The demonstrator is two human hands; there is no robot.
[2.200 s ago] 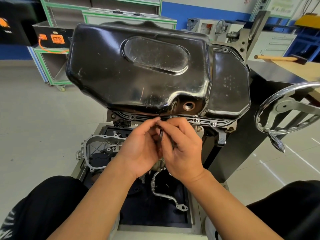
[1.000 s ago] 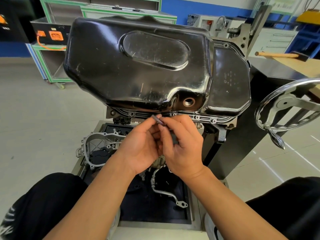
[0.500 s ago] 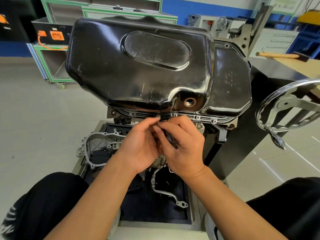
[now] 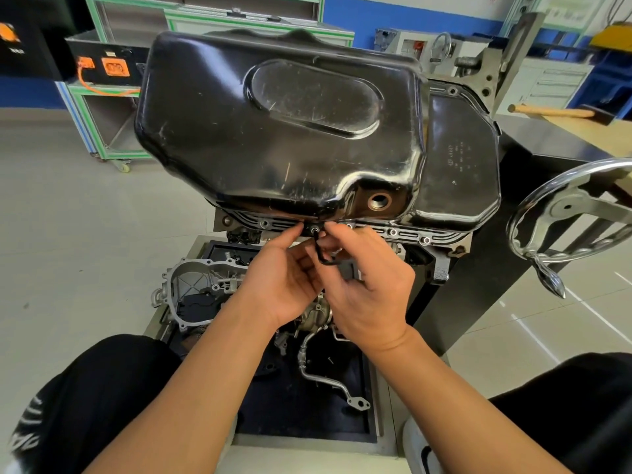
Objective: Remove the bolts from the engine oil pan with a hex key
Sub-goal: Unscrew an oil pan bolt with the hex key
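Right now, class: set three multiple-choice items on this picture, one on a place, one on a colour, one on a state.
1. Where is the tip of the hex key? A in a bolt on the pan; B in the tray; C on the floor.
2. The pan is: A silver; B black; C orange.
3. The drain hole is: A plugged; B open; C taped.
1 A: the tip sits in a bolt on the pan's near edge. 2 B: its shell is glossy black. 3 B: it shows hollow, with no plug.
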